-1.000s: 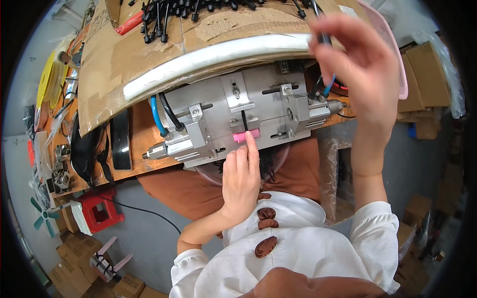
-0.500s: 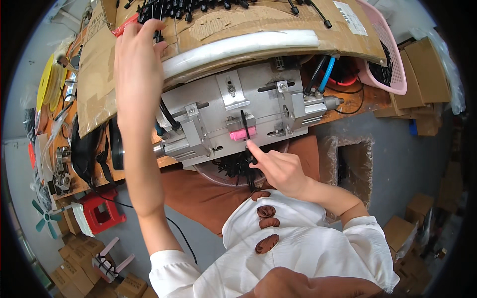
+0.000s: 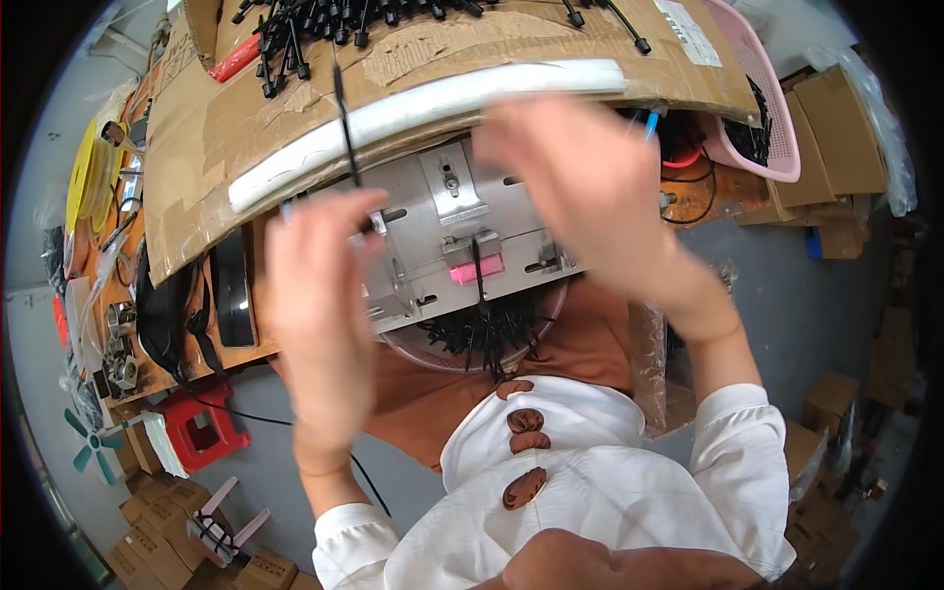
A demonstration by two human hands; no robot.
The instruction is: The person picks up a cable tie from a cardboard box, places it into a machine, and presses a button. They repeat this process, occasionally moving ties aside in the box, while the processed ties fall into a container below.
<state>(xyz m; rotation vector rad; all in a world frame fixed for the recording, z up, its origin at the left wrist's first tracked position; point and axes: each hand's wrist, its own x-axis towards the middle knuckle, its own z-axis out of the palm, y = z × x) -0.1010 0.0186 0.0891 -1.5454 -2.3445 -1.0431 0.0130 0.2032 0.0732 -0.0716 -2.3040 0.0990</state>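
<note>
My left hand, its fingers closed, holds a thin black rod upright over the left end of a metal clamping fixture. My right hand is smeared by motion above the fixture's right side and hides the clamp there. Its fingers are too blurred to read. Another black rod lies across the pink block at the fixture's front middle, with neither hand on it. A pile of black rods with knobbed ends lies on the cardboard behind.
A white padded roll runs along the cardboard's front edge. Below the fixture, a basin over my lap holds many black rods. A pink basket stands at the far right, a red stool on the floor at left.
My left hand has drawn back from the pile toward me, now with a black rod. My right hand has left the rod at the pink block and moved up and right over the fixture.
</note>
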